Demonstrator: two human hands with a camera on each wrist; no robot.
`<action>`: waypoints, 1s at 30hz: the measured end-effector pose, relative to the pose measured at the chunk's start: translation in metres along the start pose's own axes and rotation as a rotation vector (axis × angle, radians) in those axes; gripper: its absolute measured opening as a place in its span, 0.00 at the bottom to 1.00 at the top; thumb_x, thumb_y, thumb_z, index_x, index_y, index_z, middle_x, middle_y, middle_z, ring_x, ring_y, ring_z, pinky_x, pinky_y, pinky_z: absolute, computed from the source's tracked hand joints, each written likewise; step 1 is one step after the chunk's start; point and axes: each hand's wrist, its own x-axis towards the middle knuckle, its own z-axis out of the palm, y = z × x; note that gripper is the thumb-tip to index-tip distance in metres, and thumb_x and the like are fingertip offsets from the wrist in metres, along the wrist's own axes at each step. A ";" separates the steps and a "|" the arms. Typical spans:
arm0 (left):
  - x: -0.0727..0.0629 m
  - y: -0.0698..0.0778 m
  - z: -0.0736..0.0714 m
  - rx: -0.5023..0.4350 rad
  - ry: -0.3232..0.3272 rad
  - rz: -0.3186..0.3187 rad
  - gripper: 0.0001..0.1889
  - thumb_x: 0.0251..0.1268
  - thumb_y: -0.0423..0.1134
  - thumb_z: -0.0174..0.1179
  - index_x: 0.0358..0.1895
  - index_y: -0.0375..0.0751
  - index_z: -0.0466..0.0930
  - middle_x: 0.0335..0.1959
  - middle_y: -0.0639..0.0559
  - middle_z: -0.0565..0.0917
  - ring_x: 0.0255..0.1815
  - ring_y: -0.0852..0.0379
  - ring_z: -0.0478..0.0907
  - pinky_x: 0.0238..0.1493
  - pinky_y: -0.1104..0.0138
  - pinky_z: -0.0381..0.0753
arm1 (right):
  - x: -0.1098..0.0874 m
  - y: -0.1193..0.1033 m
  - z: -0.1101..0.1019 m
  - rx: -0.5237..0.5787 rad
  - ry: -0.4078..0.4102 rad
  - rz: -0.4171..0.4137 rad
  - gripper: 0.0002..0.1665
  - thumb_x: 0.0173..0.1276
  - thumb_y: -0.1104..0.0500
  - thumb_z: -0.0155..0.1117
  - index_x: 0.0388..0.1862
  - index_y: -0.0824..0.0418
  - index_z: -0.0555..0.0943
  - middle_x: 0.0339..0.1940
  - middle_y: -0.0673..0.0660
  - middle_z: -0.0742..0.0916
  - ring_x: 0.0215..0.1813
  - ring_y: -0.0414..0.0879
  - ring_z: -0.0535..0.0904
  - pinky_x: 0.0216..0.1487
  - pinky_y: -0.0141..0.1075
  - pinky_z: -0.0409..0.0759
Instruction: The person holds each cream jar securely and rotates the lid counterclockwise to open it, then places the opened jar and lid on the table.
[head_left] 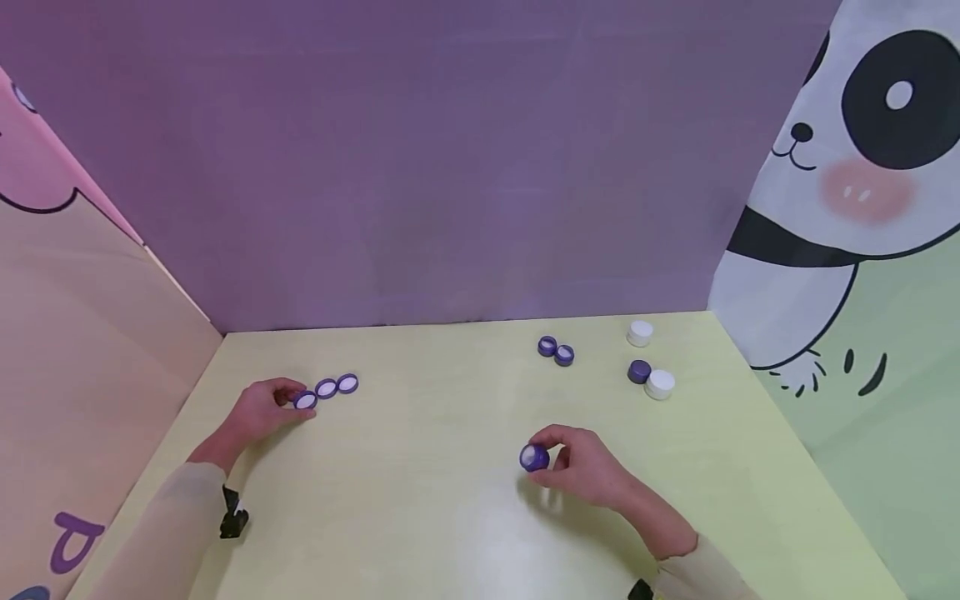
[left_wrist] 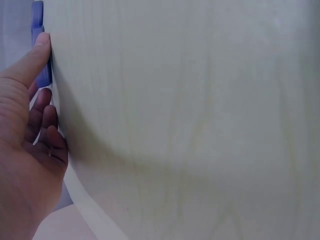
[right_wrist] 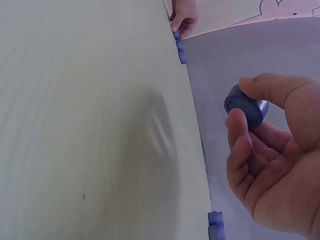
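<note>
On the left, my left hand (head_left: pixel 262 407) pinches a round purple cap (head_left: pixel 305 400) with a white face, its thumb on the near side. Two similar purple caps (head_left: pixel 347 383) lie in a row beside it, going right. The left wrist view shows the thumb (left_wrist: pixel 37 57) against the caps' edge. My right hand (head_left: pixel 581 462) holds another purple cap (head_left: pixel 534 457) between thumb and fingers, raised above the table with a shadow below. In the right wrist view, that cap (right_wrist: pixel 246 105) looks dark blue and tilted.
Two purple caps (head_left: pixel 556 351) touch each other at the table's back right. Farther right are a white cap (head_left: pixel 640 332), a dark purple cap (head_left: pixel 639 372) and a second white cap (head_left: pixel 660 384). A purple wall (head_left: pixel 465 167) borders the pale table (head_left: pixel 420 500) at the back; printed panels flank it.
</note>
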 end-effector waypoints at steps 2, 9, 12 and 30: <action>-0.001 -0.002 0.000 -0.004 -0.001 0.005 0.32 0.52 0.50 0.74 0.54 0.29 0.77 0.45 0.39 0.79 0.42 0.45 0.70 0.41 0.60 0.74 | 0.001 0.001 0.000 0.016 0.025 -0.003 0.19 0.55 0.66 0.75 0.46 0.60 0.80 0.42 0.55 0.83 0.22 0.40 0.74 0.22 0.30 0.73; -0.008 -0.008 -0.005 -0.060 0.071 -0.047 0.37 0.53 0.55 0.72 0.59 0.32 0.74 0.49 0.37 0.78 0.47 0.43 0.72 0.42 0.61 0.75 | 0.002 0.004 -0.011 0.007 0.119 0.036 0.20 0.55 0.65 0.75 0.46 0.61 0.79 0.32 0.54 0.83 0.23 0.42 0.74 0.22 0.32 0.72; -0.015 -0.005 -0.008 -0.095 0.108 -0.053 0.37 0.55 0.56 0.70 0.60 0.32 0.73 0.50 0.36 0.77 0.48 0.42 0.73 0.40 0.63 0.76 | 0.001 0.006 -0.019 -0.033 0.180 0.054 0.21 0.54 0.64 0.76 0.46 0.60 0.79 0.32 0.52 0.82 0.24 0.44 0.74 0.23 0.32 0.73; -0.044 0.064 -0.010 -0.073 0.092 0.195 0.16 0.66 0.39 0.64 0.53 0.35 0.79 0.39 0.46 0.81 0.41 0.47 0.75 0.31 0.66 0.77 | 0.025 0.032 -0.047 -0.182 0.243 0.082 0.18 0.54 0.62 0.75 0.44 0.61 0.82 0.41 0.57 0.85 0.25 0.44 0.75 0.24 0.34 0.73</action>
